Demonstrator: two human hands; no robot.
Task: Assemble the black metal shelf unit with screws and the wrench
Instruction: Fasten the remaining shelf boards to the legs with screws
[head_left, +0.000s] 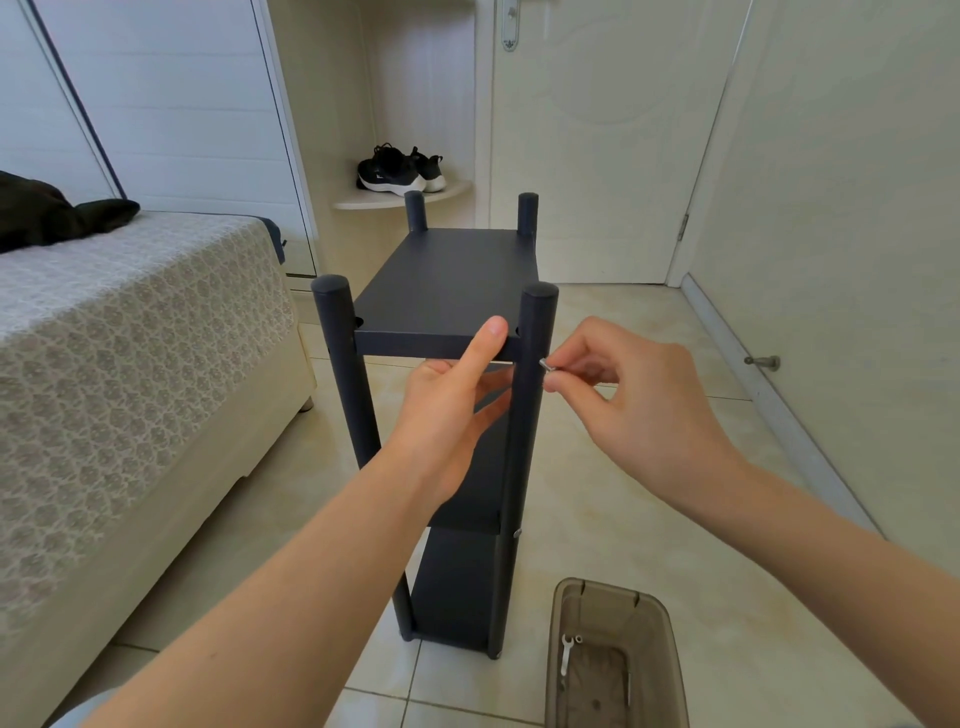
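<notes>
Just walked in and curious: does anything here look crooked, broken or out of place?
Nothing stands out. The shelf unit stands upright on the floor, the left hand holds its top board, the right hand pinches a screw at the near right post, and the wrench lies in the plastic box.

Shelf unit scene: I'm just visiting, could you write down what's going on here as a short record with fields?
shelf unit: black, upright on the tiled floor
left hand: holds the front edge of the top shelf, thumb above, fingers below
right hand: pinches a small silver screw against the front right post, just below shelf level
wrench: lies untouched in the brown plastic bin on the floor
around: bed to the left, black shoes on a corner ledge behind
</notes>
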